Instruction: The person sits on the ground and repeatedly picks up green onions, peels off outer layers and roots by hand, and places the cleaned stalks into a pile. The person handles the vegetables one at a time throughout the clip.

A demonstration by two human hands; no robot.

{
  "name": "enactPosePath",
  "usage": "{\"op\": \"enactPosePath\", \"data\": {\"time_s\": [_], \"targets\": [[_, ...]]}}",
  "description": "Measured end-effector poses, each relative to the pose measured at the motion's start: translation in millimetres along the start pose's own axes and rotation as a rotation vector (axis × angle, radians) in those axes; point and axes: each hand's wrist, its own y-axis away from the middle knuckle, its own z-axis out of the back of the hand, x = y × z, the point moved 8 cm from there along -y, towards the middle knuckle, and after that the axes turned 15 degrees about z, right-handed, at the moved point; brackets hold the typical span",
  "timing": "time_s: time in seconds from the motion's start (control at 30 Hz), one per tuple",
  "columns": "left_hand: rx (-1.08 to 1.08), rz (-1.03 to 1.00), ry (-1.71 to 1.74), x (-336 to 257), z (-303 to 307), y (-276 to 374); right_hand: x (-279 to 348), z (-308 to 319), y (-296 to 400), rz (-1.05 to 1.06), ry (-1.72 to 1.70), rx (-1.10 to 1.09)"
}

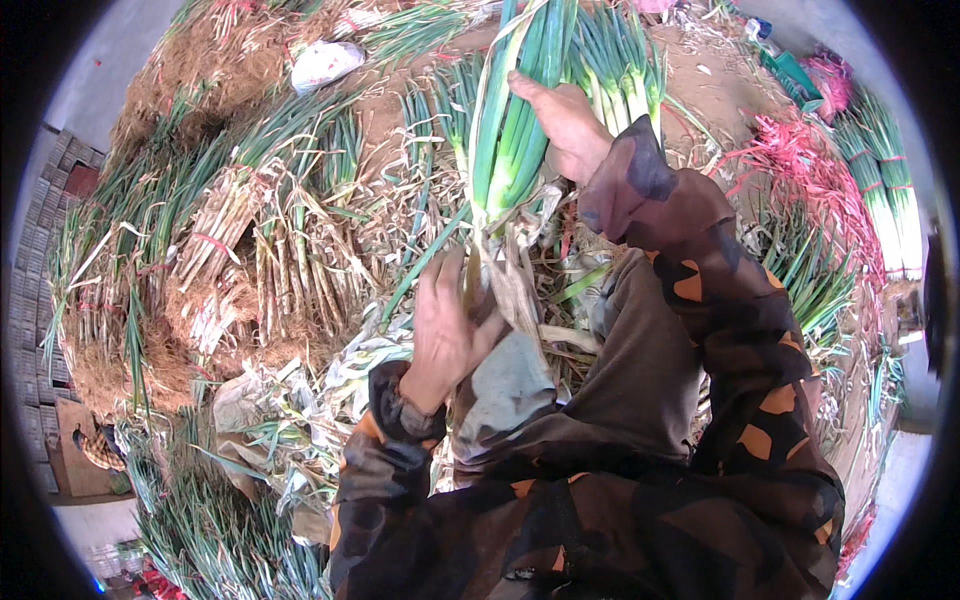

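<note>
My right hand [566,135] is closed around the green leaves of a large green onion [517,157], its thumb lying across them. The leaves run up past the top edge of the view. Below them, dry, papery outer leaves [517,289] hang over my lap. My left hand [450,330] is at the lower part of this plant, with the stalk [472,274] between fingers and thumb; its lower end is hidden. Beyond my right hand lie trimmed green onions [615,82] with pale, clean stems.
Untrimmed onion bundles [217,232] with brown roots pile up at left. Peeled leaf waste [330,405] lies beside my left forearm. At right are red plastic ties [810,172], tied clean bundles [885,187] and a green crate [791,79]. A white plastic bag [326,66] sits at the back.
</note>
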Motion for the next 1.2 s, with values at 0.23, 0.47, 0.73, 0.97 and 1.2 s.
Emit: {"op": "enactPosePath", "data": {"time_s": [0.23,0.47,0.73,0.97,1.2], "targets": [[-0.204,-0.171,-0.2,-18.8,-32.1,-38.9,3.2,11.4,1.4,0.128,0.378,0.085],[-0.262,-0.189,-0.202,-32.1,-35.2,-59.5,28.8,-0.4,17.3,0.205,0.651,0.092],[-0.232,-0.295,-0.084,-31.6,-27.2,-47.0,14.9,11.4,12.8,0.124,0.662,0.002],[-0.25,-0.381,-0.088,-31.3,-55.1,-42.8,9.4,38.7,5.6,0.104,0.683,-0.043],[-0.089,-0.331,-0.176,-35.5,-46.0,-27.5,10.6,38.4,8.6,0.107,0.579,-0.072]]}}
